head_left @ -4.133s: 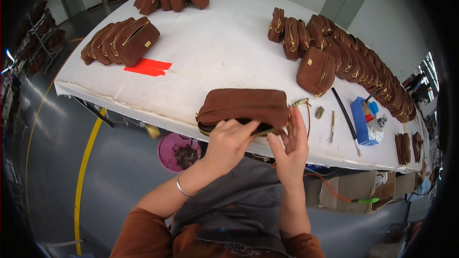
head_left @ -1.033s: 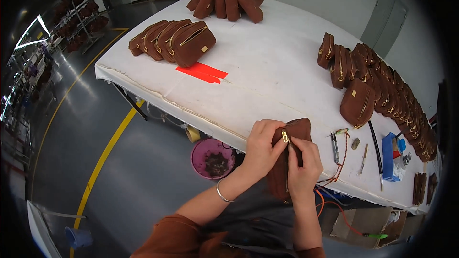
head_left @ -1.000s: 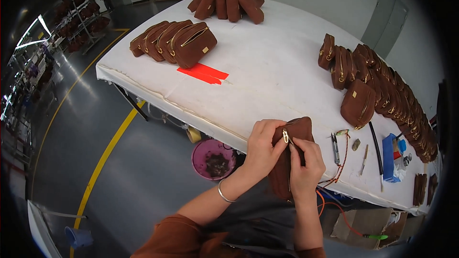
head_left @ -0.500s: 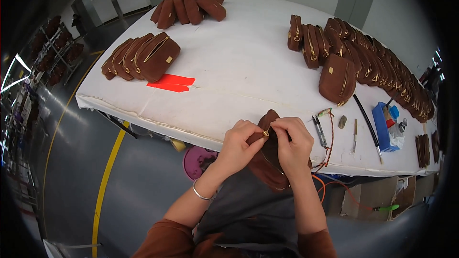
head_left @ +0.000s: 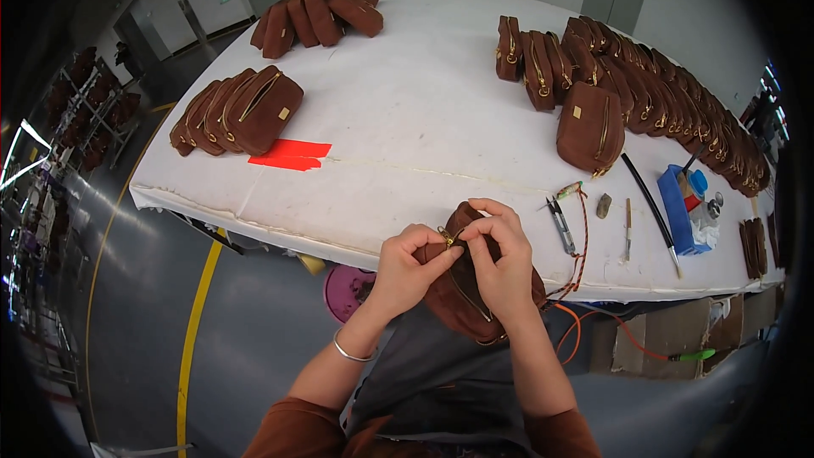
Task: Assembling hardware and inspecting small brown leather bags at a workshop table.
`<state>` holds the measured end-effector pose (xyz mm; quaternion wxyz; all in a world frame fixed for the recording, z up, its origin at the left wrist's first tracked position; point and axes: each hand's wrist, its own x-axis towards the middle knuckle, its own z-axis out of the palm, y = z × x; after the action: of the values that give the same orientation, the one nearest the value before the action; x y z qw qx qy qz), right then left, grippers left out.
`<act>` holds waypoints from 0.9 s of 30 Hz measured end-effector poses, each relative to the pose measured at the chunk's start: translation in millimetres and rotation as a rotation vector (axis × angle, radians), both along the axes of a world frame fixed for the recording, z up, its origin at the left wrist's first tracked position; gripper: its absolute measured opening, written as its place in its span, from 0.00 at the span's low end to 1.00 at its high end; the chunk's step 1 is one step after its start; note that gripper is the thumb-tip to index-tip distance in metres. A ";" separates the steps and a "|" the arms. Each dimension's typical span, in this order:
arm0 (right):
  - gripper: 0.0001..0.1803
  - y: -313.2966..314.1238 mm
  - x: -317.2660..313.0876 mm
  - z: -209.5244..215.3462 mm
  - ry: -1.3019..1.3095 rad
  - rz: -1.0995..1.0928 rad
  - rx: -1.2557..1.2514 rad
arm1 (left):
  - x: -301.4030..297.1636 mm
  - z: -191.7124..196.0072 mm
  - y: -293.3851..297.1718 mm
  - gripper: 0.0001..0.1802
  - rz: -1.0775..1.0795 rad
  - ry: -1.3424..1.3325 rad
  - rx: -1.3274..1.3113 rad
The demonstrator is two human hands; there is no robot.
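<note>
A brown zip pouch (head_left: 452,299) hangs at the table's near edge, its gold zipper open along the top. My left hand (head_left: 410,268) is closed at the pouch's far end, thumb and fingers pinching beside a small gold metal fitting. Opposite it, my right hand (head_left: 502,265) is closed on the pouch's rim near the zipper end, thumb and forefinger pressed together. The two sets of fingertips nearly meet over the fitting. Exactly what lies between them is too small to make out.
Brown pouches stand in groups at the far left (head_left: 326,13), left (head_left: 246,110) and right (head_left: 670,97). Near the right edge lie metal snips (head_left: 560,226) on a cord, a small stone-like lump (head_left: 603,206), a thin brush (head_left: 628,231), a black rod (head_left: 649,199) and a blue bin (head_left: 678,212).
My fingertips have drawn closer together at the gold fitting, and my right hand has shifted left over the pouch. The whole view has shifted slightly.
</note>
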<state>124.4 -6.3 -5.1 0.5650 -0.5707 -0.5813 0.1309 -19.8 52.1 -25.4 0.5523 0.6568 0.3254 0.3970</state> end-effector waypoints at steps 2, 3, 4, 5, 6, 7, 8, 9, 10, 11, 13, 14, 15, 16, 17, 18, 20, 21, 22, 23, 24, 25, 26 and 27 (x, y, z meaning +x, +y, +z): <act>0.06 -8.3 -4.6 9.7 -0.018 -0.010 -0.025 | 1.5 -1.4 -1.1 0.07 0.062 0.013 0.043; 0.06 -12.5 -7.3 14.0 -0.036 -0.021 -0.051 | 1.8 -1.5 -1.4 0.07 0.062 0.014 0.043; 0.06 -16.2 -9.6 16.7 -0.035 -0.020 -0.051 | 1.8 -1.6 -1.6 0.06 0.086 0.014 0.076; 0.06 -19.6 -11.8 18.6 -0.103 -0.038 -0.063 | 1.5 -1.7 -1.7 0.06 0.110 0.014 0.110; 0.06 -22.4 -12.7 19.0 -0.174 -0.059 -0.076 | 2.1 -2.0 -1.7 0.06 0.107 0.013 0.110; 0.06 -23.8 -13.7 17.2 -0.174 -0.061 -0.076 | 2.2 -2.4 -1.5 0.06 0.122 0.034 0.157; 0.07 -24.3 -14.8 14.3 -0.161 -0.062 -0.096 | 2.1 -2.6 -1.5 0.07 0.139 0.055 0.205; 0.07 -24.1 -15.1 11.9 -0.148 -0.065 -0.118 | 3.3 -2.6 -2.4 0.07 0.137 0.054 0.205; 0.07 -23.2 -15.2 10.4 -0.148 -0.066 -0.118 | 4.9 -2.2 -3.7 0.07 0.166 0.056 0.244; 0.07 -22.0 -15.5 9.1 -0.120 -0.079 -0.125 | 6.1 -1.8 -4.7 0.08 0.196 0.058 0.283; 0.07 -21.3 -15.7 6.9 -0.093 -0.098 -0.132 | 8.4 -0.3 -6.5 0.08 0.205 0.064 0.297; 0.06 -21.3 -16.0 5.5 -0.083 -0.123 -0.138 | 9.6 0.5 -7.3 0.08 0.216 0.071 0.311; 0.06 -21.0 -17.0 4.3 -0.070 -0.145 -0.143 | 9.6 1.0 -8.1 0.08 0.217 0.072 0.312; 0.06 -21.0 -17.6 4.0 -0.069 -0.144 -0.142 | 9.8 1.6 -8.8 0.09 0.232 0.084 0.344; 0.05 -21.1 -18.0 3.9 -0.059 -0.134 -0.147 | 10.0 2.2 -9.5 0.09 0.247 0.095 0.376; 0.05 -20.7 -18.4 2.9 -0.049 -0.126 -0.156 | 10.2 1.4 -9.3 0.09 0.245 0.095 0.373; 0.05 -19.3 -19.0 1.4 -0.036 -0.129 -0.162 | 10.7 -0.2 -8.7 0.09 0.255 0.116 0.399; 0.05 -19.3 -19.5 1.8 -0.024 -0.130 -0.160 | 10.6 0.9 -9.3 0.09 0.254 0.116 0.399; 0.05 -19.4 -20.0 2.1 -0.024 -0.131 -0.161 | 10.5 2.2 -10.0 0.09 0.259 0.130 0.412; 0.04 -19.5 -20.7 2.5 -0.022 -0.127 -0.153 | 10.3 2.7 -10.4 0.09 0.263 0.144 0.425; 0.04 -19.4 -21.5 2.8 -0.020 -0.121 -0.144 | 9.9 2.7 -10.5 0.09 0.263 0.145 0.425; 0.04 -19.0 -22.5 2.5 -0.020 -0.121 -0.145 | 9.4 2.3 -10.6 0.10 0.264 0.144 0.452; 0.04 -18.2 -23.6 1.3 -0.030 -0.128 -0.119 | 9.1 1.6 -10.7 0.10 0.265 0.144 0.478; 0.04 -17.5 -24.3 -0.2 -0.040 -0.138 -0.095 | 9.5 0.1 -10.4 0.10 0.261 0.144 0.478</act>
<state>100.1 -23.8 -5.3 0.5333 -0.6380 -0.5449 0.1077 -10.2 41.7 -25.3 0.3015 0.7473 0.3429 0.4827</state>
